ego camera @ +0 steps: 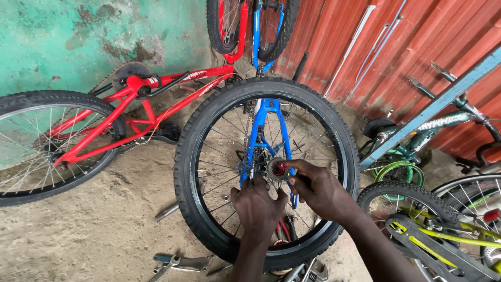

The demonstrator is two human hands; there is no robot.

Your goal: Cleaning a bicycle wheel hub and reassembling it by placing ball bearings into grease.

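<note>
An upside-down blue bicycle (269, 122) stands in front of me, its black-tyred rear wheel (209, 115) facing the camera. At the wheel's centre sits the hub (277, 169) with a red middle and a toothed ring. My left hand (257, 206) grips the spokes and frame just below and left of the hub. My right hand (318, 189) pinches the hub's right side with thumb and fingertips. The hub's lower part is hidden behind my fingers.
A red bicycle (130, 112) lies upside down against the green wall at left. A green bicycle (417, 136) and a yellow-green one (443, 230) crowd the right by a red corrugated wall. Pliers (175, 262) and other tools lie on the sandy ground near my arms.
</note>
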